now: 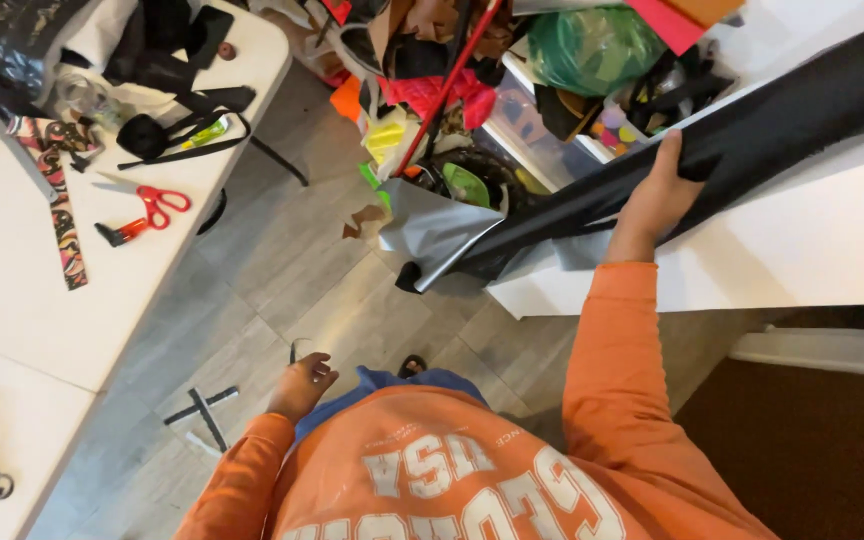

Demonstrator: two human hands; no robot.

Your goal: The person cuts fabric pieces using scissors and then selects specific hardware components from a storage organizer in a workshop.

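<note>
Orange sweatshirt sleeves [607, 400] are filling the bottom of the head view, white lettering across the chest. From them the left hand [301, 385] is hanging loosely curled over the grey plank floor [282, 270], holding nothing, just above black tape strips crossed on the floor [207, 410]. The right hand [660, 190] is reaching up and closing around a long roll of black sheet material [752, 135], fingers wrapped over its top edge. That roll is lying slantwise across the white counter [802, 245], its lower end overhanging the counter's edge toward a heap of coloured scraps and clear plastic bins [512, 90]. Red-handled scissors [147, 212] are lying on the white folding table [22, 290] at left. Open floor is running between table and counter.
</note>
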